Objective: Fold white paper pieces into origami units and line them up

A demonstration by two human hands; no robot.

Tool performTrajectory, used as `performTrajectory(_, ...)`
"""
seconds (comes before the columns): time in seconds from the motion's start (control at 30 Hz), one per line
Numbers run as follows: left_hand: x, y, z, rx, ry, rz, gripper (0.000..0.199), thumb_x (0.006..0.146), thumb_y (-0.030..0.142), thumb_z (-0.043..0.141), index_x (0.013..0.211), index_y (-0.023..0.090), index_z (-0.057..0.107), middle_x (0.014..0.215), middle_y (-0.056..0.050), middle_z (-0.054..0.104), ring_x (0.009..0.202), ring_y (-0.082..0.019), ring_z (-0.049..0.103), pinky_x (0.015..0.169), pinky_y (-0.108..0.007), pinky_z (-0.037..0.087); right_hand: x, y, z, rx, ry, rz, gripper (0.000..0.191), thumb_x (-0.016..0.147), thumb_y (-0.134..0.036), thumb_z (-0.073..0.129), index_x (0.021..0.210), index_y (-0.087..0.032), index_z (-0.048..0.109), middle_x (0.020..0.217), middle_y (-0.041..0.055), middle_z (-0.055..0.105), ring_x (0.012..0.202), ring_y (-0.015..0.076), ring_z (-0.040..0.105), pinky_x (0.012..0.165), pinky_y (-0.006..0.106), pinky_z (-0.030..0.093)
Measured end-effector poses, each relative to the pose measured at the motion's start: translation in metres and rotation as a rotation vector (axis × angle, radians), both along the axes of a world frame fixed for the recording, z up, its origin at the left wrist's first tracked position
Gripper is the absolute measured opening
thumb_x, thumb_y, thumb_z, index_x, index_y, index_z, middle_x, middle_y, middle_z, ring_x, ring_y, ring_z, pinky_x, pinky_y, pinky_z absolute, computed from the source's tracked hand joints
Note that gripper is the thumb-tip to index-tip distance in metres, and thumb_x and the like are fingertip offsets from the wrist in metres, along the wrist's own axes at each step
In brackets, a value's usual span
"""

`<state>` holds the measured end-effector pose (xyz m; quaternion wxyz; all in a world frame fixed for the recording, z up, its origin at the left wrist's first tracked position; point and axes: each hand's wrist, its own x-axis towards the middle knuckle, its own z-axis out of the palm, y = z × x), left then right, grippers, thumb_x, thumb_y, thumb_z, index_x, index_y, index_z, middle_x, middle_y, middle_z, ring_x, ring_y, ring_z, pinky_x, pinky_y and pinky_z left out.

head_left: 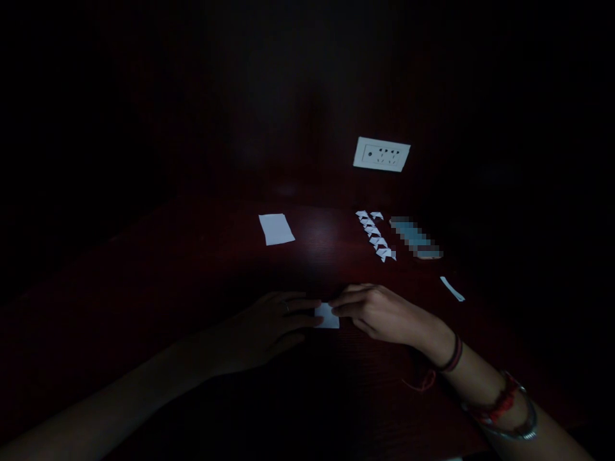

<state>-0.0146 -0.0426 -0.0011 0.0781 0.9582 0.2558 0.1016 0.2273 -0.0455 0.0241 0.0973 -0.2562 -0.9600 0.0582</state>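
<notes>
A small white paper piece [328, 316] lies flat on the dark red table [321, 240], between my two hands. My left hand [278, 320], a ring on one finger, has its fingers spread, and two fingertips rest on the paper's left side. From the right, the fingertips of my right hand [375, 310] touch the paper's upper right edge, its fingers held close together. Bracelets circle the right wrist. Low light leaves my left hand in shadow.
Farther back lies a white paper sheet [277, 229]. Several folded white paper pieces [371, 232] form a row, beside a blurred phone [416, 238]. A narrow paper strip [452, 289] lies at the right. A white socket plate [382, 154] is on the back wall.
</notes>
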Motion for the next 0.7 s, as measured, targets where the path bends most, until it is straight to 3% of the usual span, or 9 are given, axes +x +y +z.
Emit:
performTrajectory(0.3, 0.0, 0.0, -0.003, 0.004, -0.006, 0.005, 0.034, 0.085, 0.028, 0.041, 0.118, 0.032, 0.039, 0.13, 0.005, 0.034, 0.117, -0.018, 0.028, 0.095, -0.036, 0.025, -0.006, 0.003, -0.007, -0.069, 0.096, -0.094, 0.034, 0.078, -0.004, 0.041, 0.105, -0.019, 0.054, 0.095, 0.0042, 0.056, 0.088, 0.0133, 0.05, 0.076, 0.027, 0.043)
performTrajectory(0.7, -0.002, 0.001, -0.006, 0.01, -0.043, -0.002, 0.037, 0.085, 0.026, 0.04, 0.121, 0.033, 0.035, 0.13, 0.005, 0.033, 0.118, -0.018, 0.028, 0.095, -0.037, 0.027, -0.014, 0.001, -0.008, 0.071, -0.025, -0.137, 0.025, 0.083, -0.012, 0.037, 0.099, -0.017, 0.055, 0.088, 0.0055, 0.052, 0.08, 0.0126, 0.048, 0.072, 0.025, 0.042)
